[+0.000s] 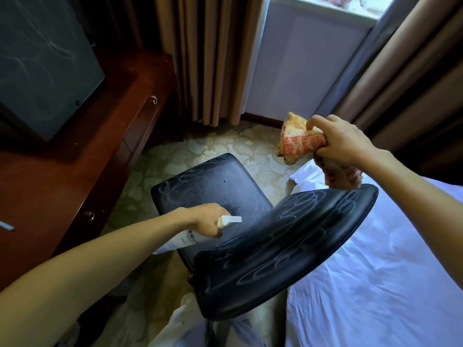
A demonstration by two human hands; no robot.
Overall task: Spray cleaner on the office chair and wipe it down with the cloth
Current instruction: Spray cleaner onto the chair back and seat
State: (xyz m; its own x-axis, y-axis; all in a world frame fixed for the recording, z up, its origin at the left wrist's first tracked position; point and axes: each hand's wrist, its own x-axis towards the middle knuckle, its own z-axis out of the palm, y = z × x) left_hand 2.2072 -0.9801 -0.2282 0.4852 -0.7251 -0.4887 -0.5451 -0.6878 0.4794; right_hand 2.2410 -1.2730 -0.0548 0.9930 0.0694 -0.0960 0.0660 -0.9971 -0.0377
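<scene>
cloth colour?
Cloth: red-and-cream check with yellowish patches, clearest in the head view.

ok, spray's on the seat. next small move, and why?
Probably lower the cloth in the right hand onto the seat and wipe. Droplets speckle the seat just past the nozzle of the bottle gripped by the left hand, while the cloth is held up by the top edge of the backrest, away from the wet patch.

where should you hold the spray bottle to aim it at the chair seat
Grip the spray bottle round its neck, just under the white nozzle, coming from the left as the left hand does. It lies tilted with the nozzle pointing right over the chair seat.
</scene>
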